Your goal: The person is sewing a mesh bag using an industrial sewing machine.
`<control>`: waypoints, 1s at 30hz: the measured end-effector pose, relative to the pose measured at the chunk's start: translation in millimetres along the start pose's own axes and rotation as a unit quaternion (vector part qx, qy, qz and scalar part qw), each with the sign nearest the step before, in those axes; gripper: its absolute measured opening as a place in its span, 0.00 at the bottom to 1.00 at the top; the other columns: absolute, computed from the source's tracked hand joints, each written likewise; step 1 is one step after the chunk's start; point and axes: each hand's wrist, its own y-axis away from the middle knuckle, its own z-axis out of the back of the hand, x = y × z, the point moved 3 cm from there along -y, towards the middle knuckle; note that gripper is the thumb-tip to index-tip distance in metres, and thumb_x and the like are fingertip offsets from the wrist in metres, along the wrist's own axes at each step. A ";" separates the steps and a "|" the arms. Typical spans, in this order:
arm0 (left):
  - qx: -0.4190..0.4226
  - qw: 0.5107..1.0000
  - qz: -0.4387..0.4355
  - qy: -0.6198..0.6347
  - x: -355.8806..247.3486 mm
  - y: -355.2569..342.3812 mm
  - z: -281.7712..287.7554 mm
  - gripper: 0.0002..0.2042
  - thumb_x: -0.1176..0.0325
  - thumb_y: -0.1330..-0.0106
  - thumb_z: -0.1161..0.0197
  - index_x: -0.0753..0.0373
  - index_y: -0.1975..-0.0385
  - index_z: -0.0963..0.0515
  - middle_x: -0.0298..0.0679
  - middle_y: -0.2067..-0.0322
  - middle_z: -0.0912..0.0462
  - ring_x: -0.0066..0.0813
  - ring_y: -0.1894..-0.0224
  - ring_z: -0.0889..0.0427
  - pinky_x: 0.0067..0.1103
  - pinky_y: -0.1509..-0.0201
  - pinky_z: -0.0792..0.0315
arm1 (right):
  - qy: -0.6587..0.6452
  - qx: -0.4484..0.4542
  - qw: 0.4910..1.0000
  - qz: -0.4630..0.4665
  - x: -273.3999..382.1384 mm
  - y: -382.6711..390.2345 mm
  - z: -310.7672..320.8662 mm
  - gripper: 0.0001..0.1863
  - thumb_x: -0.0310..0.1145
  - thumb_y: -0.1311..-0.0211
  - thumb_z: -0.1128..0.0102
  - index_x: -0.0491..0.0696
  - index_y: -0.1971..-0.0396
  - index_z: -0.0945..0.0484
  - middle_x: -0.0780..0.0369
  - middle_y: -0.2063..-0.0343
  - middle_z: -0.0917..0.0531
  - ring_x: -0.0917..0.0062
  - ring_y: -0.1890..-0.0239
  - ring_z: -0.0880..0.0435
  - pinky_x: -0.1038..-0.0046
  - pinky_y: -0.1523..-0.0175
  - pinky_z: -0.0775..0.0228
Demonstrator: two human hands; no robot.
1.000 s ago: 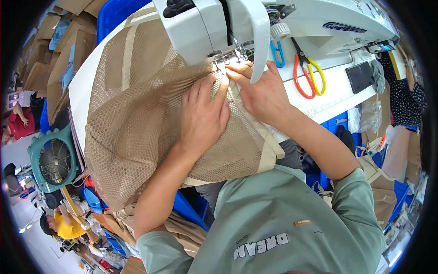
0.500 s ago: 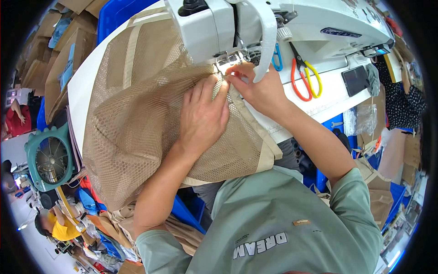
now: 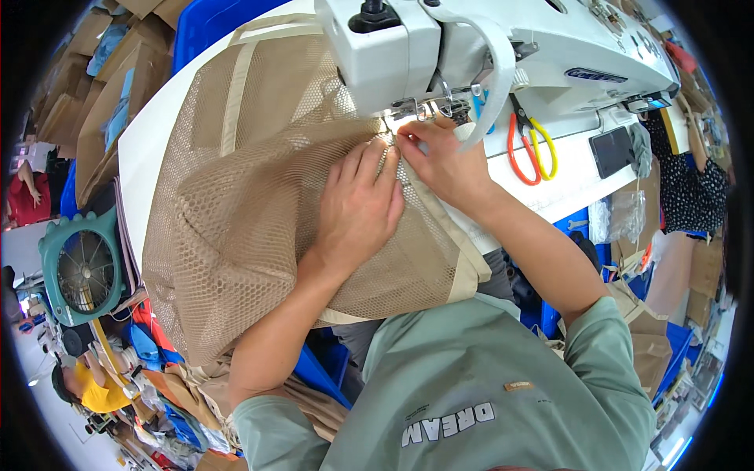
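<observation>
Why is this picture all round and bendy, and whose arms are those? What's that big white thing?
The camera sits on a person's head and looks down, so you see nearly what they see. Its very wide lens bends straight edges. Those arms are the person's own. The big white thing is a sewing machine, with a little light shining near its needle. The left hand lies flat on tan mesh cloth. The right hand pinches its fingertips together at the cloth's edge, close under the machine; I can't tell exactly what's between them. On the white table there are also scissors with red and yellow handles, and a dark, flat device.
</observation>
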 end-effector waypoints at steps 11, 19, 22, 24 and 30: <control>0.007 1.000 -0.001 0.004 1.4 -0.2 -0.4 0.22 0.69 0.33 0.35 0.69 0.39 0.22 0.51 0.39 0.24 0.50 0.37 0.23 0.41 0.35 0.29 | -0.042 -0.046 0.996 0.064 2.2 1.5 2.4 0.08 0.37 0.31 0.33 0.49 0.64 0.16 0.62 0.76 0.16 0.61 0.72 0.17 0.54 0.49 0.25; -0.009 1.000 -0.003 0.025 -2.5 -2.8 1.6 0.24 0.70 0.34 0.34 0.69 0.37 0.24 0.51 0.38 0.24 0.51 0.38 0.23 0.41 0.36 0.29 | -0.003 0.016 0.995 0.094 13.6 15.3 23.4 0.07 0.35 0.32 0.33 0.47 0.67 0.15 0.62 0.71 0.15 0.65 0.68 0.17 0.60 0.51 0.31; -0.011 1.000 0.014 0.022 -2.6 -6.2 1.2 0.23 0.70 0.34 0.35 0.69 0.39 0.24 0.51 0.39 0.24 0.51 0.41 0.23 0.41 0.38 0.29 | -0.005 0.005 0.995 0.101 14.1 16.1 24.7 0.06 0.34 0.33 0.33 0.47 0.66 0.14 0.63 0.72 0.16 0.66 0.66 0.18 0.61 0.51 0.31; 0.016 1.000 0.019 -0.017 -1.4 -8.8 -0.7 0.22 0.69 0.33 0.35 0.68 0.40 0.24 0.51 0.40 0.24 0.50 0.43 0.23 0.41 0.41 0.29 | -0.010 0.010 0.995 0.100 13.9 17.6 25.3 0.06 0.34 0.33 0.33 0.47 0.66 0.14 0.63 0.72 0.16 0.66 0.65 0.18 0.61 0.51 0.31; 0.030 0.998 0.003 -0.057 -2.2 -9.6 -3.1 0.22 0.68 0.32 0.36 0.68 0.40 0.23 0.50 0.40 0.24 0.50 0.41 0.23 0.41 0.41 0.29 | -0.054 0.015 0.996 0.066 6.6 18.9 29.0 0.07 0.34 0.35 0.32 0.46 0.65 0.14 0.60 0.70 0.16 0.65 0.62 0.17 0.61 0.48 0.30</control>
